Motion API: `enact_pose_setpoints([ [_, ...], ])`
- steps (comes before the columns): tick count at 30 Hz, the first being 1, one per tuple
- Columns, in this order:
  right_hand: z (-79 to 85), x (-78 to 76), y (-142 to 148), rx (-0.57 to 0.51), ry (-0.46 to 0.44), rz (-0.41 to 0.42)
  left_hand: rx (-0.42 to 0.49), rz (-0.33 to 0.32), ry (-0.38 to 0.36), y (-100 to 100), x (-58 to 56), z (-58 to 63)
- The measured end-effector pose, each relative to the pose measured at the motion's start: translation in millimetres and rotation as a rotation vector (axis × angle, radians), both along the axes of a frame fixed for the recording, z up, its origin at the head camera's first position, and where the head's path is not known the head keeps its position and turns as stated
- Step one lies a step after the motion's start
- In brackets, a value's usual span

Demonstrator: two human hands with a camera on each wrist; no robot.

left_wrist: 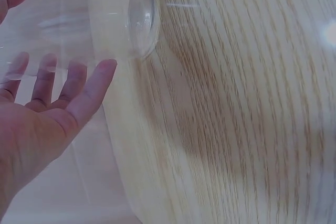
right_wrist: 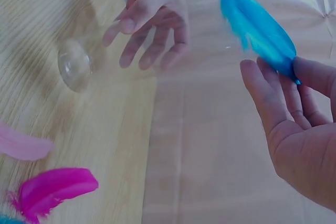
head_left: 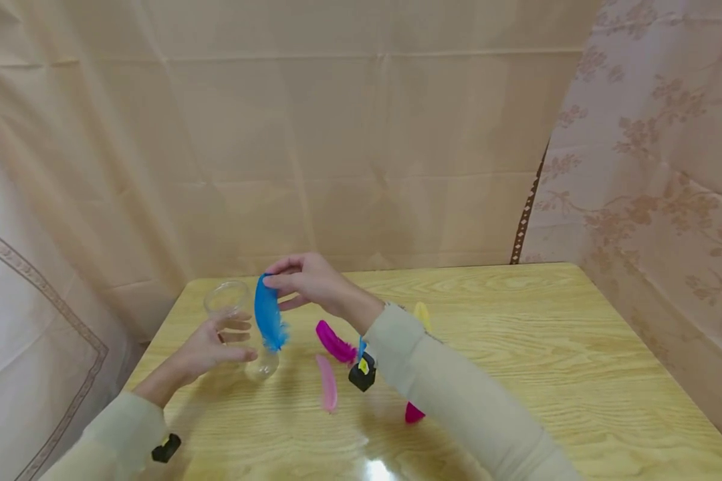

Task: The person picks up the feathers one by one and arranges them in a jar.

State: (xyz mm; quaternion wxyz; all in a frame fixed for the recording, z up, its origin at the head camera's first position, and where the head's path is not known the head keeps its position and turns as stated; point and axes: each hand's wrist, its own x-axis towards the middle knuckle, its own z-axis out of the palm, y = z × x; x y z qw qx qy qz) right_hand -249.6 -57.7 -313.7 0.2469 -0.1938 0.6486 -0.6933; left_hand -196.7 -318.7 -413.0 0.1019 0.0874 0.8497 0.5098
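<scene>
My right hand [head_left: 321,284] pinches a bright blue feather [head_left: 267,310] by its upper tip between thumb and fingers, and the fluffy end hangs down. In the right wrist view the blue feather [right_wrist: 260,30] stands apart from the clear vessel. That see-through cylinder, its round base [left_wrist: 142,22] plain in the left wrist view, stands at the table's left side with its wide rim [head_left: 226,286] upward. My left hand [head_left: 210,341] is around its side, fingers loosely extended and thumb apart; whether they touch it is unclear.
On the wooden table [head_left: 517,347] lie a magenta feather [head_left: 335,342], a light pink one [head_left: 327,384], a yellow one [head_left: 421,314] and another magenta one [head_left: 414,413], partly behind my right sleeve. A bit of blue shows beside the sleeve. Beige curtain [head_left: 337,167] hangs behind.
</scene>
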Motion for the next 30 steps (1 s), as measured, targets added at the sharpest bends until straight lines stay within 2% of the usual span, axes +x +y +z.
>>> enact_pose_setpoints([
  [5, 5.4, 1.3, -10.0, -0.048, -0.006, -0.050, -0.010, -0.012, 0.023, -1.4, 1.9, 1.8],
  [10, 11.3, 4.6, -23.2, -0.044, 0.015, -0.082, 0.006, -0.014, 0.004, -3.5, 4.2, 0.7],
  [14, 16.0, 7.5, -30.9, -0.030, 0.073, -0.118, 0.011, -0.027, 0.007, -3.2, 3.9, -2.1],
  [20, 24.3, 12.7, -41.9, -0.084, 0.136, -0.152, 0.008, -0.047, 0.025, -5.3, 2.2, -2.9],
  [26, 30.1, 15.9, -52.4, -0.096, 0.229, -0.209, -0.031, -0.055, 0.061, -5.8, 1.7, -0.7],
  [30, 33.6, 16.8, -59.1, -0.117, 0.249, -0.248, -0.062, -0.041, 0.084, -7.5, 2.5, -0.1],
])
